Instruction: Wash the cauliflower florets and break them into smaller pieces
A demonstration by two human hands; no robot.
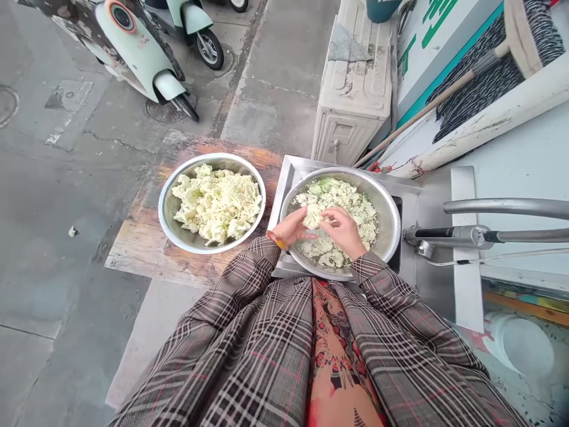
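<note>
A pale cauliflower floret (313, 217) is held between my two hands, above a large metal bowl (390, 222) of water. My left hand (291, 228) grips the floret's left side, and an orange band circles that wrist. On the right side, the fingers of my right hand (343, 230) pinch the same floret. Small cauliflower pieces (362, 207) float in the water below, with some green bits near the back. To the left, a second metal bowl (163, 209) is heaped with cut cauliflower (216, 201).
The left bowl stands on a worn wooden board (137, 243). A steel sink (433, 228) with a faucet (471, 237) lies at the right. Behind are a boxy outdoor unit (355, 89), a mop (462, 80) and parked scooters (137, 53).
</note>
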